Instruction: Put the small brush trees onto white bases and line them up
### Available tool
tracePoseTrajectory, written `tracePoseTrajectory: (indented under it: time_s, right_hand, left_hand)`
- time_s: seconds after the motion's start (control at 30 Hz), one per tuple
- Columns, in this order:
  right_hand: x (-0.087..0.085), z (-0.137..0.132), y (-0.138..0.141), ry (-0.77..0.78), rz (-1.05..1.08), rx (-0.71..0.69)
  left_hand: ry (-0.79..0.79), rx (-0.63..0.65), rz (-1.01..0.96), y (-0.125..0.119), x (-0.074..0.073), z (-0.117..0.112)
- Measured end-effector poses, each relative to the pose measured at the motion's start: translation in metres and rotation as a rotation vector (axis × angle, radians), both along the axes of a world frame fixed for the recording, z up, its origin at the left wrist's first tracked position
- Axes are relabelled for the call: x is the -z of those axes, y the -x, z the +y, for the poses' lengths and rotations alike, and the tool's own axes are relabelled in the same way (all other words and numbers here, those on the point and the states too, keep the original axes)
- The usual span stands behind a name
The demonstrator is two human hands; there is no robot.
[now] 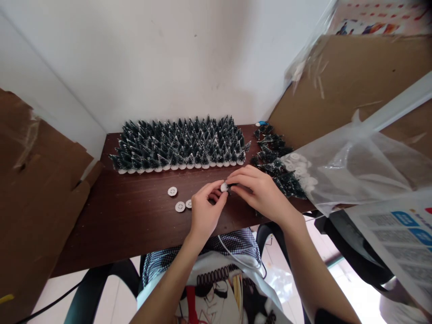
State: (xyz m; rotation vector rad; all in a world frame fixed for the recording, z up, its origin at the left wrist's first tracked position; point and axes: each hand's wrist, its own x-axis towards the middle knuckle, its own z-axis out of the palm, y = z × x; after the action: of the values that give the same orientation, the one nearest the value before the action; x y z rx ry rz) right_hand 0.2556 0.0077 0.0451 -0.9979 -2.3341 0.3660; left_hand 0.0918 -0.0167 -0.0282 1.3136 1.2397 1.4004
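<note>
Over the front of the table, my left hand (pixel 208 204) pinches a small round white base (pixel 224 187) between thumb and fingers. My right hand (pixel 258 186) meets it from the right, its fingers closed on a small dark green miniature tree (pixel 229 190) that is mostly hidden behind them. The tree's end is at the base; whether it is seated in it I cannot tell. Left of my left hand lie loose white discs (pixel 172 191) with a slotted centre, one partly covered by the hand. Beyond my hands, many snow-tipped miniature trees (pixel 182 141) stand upright on white bases in tight rows.
Loose miniature trees (pixel 275 153) lie in a heap at the right. Next to them a clear plastic bag (pixel 337 157) holds more white bases (pixel 299 168). Cardboard stands at the left (pixel 40 193) and right (pixel 364 76) of the brown table (pixel 128 225). A wall closes off the back.
</note>
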Motion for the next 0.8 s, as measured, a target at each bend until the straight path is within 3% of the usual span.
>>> tracePoseTrajectory:
  time_s: [0.4,0.8]
  right_hand:
    - [0.011,0.003,0.002,-0.086,0.018,0.004]
    - [0.018,0.009,0.003,-0.057,0.018,0.012]
  left_hand:
    - [0.065,0.013,-0.234,-0.002,0.000,0.001]
    - [0.053,0.033,-0.234,-0.001,-0.003,-0.001]
